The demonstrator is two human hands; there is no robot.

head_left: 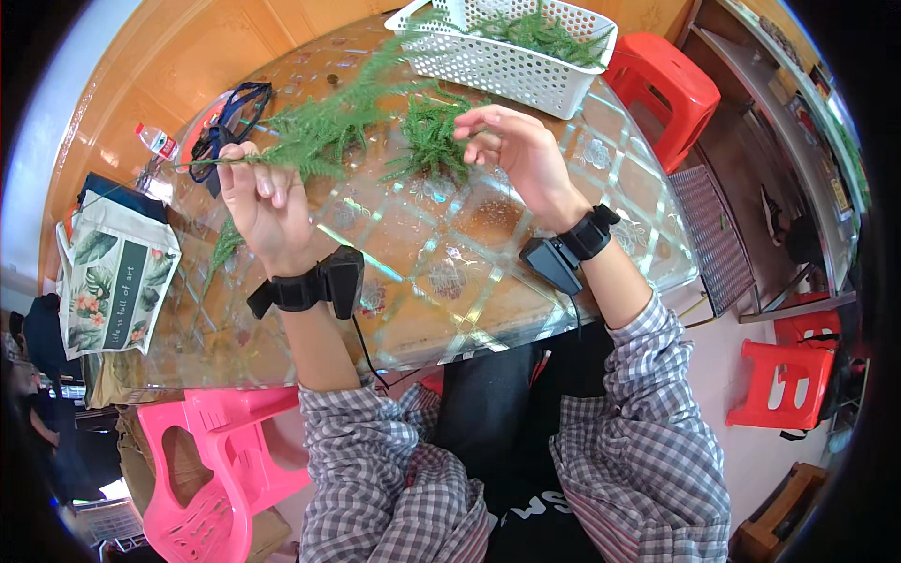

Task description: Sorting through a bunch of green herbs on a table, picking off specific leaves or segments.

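Note:
My left hand (266,202) is closed in a pinch on the thin stem of a feathery green fern sprig (314,136). The bare stem end sticks out to the left of my fingers, and the fronds spread right and upward, partly blurred. My right hand (527,159) hovers beside a small heap of cut fern (430,139) on the table, its fingers loosely curved and apart. I see nothing plainly held in it. Another fern piece (225,246) lies by my left wrist. At the far side, a white perforated basket (507,80) holds more greenery (540,36).
The patterned table (450,281) has a glossy clear cover. A printed bag (117,272), a small bottle (158,141) and dark straps (221,131) are on the left. Red stools (666,89) stand at right, a pink chair (211,460) at lower left. Cables hang from both wrist devices.

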